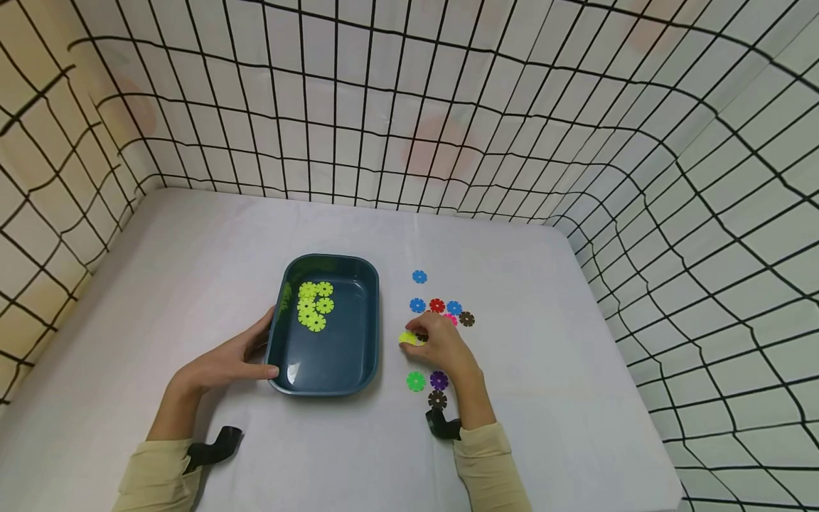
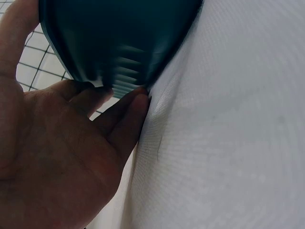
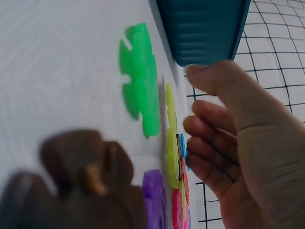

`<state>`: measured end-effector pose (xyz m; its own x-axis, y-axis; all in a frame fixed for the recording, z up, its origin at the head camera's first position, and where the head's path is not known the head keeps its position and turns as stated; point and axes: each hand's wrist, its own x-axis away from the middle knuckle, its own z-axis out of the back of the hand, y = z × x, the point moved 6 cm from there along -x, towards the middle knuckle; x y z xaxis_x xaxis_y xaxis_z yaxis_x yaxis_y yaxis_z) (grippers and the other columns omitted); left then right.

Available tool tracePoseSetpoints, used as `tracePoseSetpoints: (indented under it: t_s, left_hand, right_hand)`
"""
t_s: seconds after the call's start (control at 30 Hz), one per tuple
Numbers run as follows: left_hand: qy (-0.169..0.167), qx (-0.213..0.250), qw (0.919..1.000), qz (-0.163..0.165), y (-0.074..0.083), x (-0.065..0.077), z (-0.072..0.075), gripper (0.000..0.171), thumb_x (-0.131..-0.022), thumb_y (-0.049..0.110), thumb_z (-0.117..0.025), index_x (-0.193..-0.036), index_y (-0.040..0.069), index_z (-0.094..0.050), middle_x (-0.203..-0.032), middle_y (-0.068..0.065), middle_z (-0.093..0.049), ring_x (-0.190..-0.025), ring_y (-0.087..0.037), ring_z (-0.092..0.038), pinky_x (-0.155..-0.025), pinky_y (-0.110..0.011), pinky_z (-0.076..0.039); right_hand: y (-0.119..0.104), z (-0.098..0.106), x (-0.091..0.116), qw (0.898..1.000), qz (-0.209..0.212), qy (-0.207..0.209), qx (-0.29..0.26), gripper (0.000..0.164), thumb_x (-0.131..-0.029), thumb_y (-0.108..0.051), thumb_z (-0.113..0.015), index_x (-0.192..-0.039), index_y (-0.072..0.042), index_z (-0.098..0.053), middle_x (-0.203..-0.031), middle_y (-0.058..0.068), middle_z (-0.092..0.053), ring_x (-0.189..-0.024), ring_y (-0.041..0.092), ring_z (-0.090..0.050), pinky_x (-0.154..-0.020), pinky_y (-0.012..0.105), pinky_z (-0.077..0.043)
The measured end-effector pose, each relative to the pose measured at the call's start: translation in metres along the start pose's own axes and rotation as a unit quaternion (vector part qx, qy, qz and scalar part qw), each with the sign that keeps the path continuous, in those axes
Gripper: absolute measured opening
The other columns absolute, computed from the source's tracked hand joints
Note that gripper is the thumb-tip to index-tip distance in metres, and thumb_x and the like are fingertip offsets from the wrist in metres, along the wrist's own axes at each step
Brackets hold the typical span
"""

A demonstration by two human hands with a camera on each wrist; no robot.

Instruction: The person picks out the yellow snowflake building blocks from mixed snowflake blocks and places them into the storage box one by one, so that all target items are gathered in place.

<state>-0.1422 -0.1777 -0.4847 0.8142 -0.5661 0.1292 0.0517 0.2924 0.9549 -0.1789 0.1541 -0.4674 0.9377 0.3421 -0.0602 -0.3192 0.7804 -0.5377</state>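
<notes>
My left hand [image 1: 230, 359] holds the dark blue tray [image 1: 339, 359] at its left side, thumb on the rim near the front corner. In the left wrist view, the fingers [image 2: 128, 114] of that hand press against the tray's outer wall, low near the cloth. Several yellow-green notched discs [image 1: 307, 307] lie together inside the tray. To its right, my right hand [image 1: 441, 345] hovers over a yellow notched disc [image 1: 407, 338], thumb and fingers parted around it. The right wrist view shows this yellow disc [image 3: 171, 143] lying on the cloth, with a gap beneath the fingertips.
Beyond the right hand lie blue [image 1: 419, 276], red [image 1: 437, 305], pink [image 1: 451, 319] and brown [image 1: 467, 318] notched discs. Nearer are a green disc [image 1: 416, 381], a purple disc [image 1: 439, 380] and another brown disc [image 1: 438, 399]. Black wire mesh [image 1: 384, 114] surrounds the white-covered table [image 1: 544, 427].
</notes>
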Motion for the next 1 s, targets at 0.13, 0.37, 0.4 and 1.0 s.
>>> tracePoseSetpoints:
  t_s: [0.13,0.37,0.4,1.0]
  left_hand:
    - [0.001,0.001,1.0,0.004,-0.0006,0.0008,0.0001,0.108,-0.084,0.018,-0.073,-0.157,0.015,0.006,-0.162,-0.025,-0.001,-0.143,-0.054,-0.02,-0.095,-0.008,-0.033]
    - [0.0,0.006,1.0,0.006,-0.0007,0.001,0.0003,0.107,-0.084,0.018,-0.073,-0.157,0.019,0.006,-0.163,-0.024,-0.001,-0.144,-0.052,-0.018,-0.096,-0.007,-0.032]
    - [0.0,0.006,1.0,0.006,-0.0006,0.0009,0.0003,0.107,-0.084,0.018,-0.073,-0.157,0.02,0.006,-0.163,-0.024,-0.001,-0.144,-0.052,-0.018,-0.096,-0.007,-0.032]
    - [-0.001,0.003,1.0,0.005,-0.001,-0.0002,0.0009,0.107,-0.084,0.017,-0.072,-0.157,0.022,0.006,-0.162,-0.024,-0.004,-0.143,-0.051,-0.023,-0.096,-0.009,-0.034]
  right_hand:
    - [0.0027,-0.0024,0.0001,1.0,-0.002,-0.005,0.019,0.029,-0.076,-0.021,-0.082,-0.099,-0.005,-0.072,-0.092,0.003,-0.07,-0.083,0.012,-0.061,-0.079,0.029,-0.055]
    - [0.0047,-0.0027,0.0007,0.998,0.003,0.005,0.056,0.029,-0.076,-0.024,-0.083,-0.096,-0.006,-0.072,-0.088,0.002,-0.067,-0.083,0.014,-0.056,-0.079,0.031,-0.053]
    - [0.005,-0.0026,0.001,0.998,0.003,0.007,0.06,0.029,-0.076,-0.024,-0.083,-0.096,-0.006,-0.072,-0.088,0.002,-0.067,-0.083,0.014,-0.056,-0.079,0.031,-0.053]
    - [0.0051,-0.0041,0.0016,0.995,0.032,0.039,0.087,0.023,-0.074,-0.025,-0.081,-0.087,-0.008,-0.071,-0.08,-0.002,-0.06,-0.077,0.01,-0.051,-0.072,0.026,-0.05]
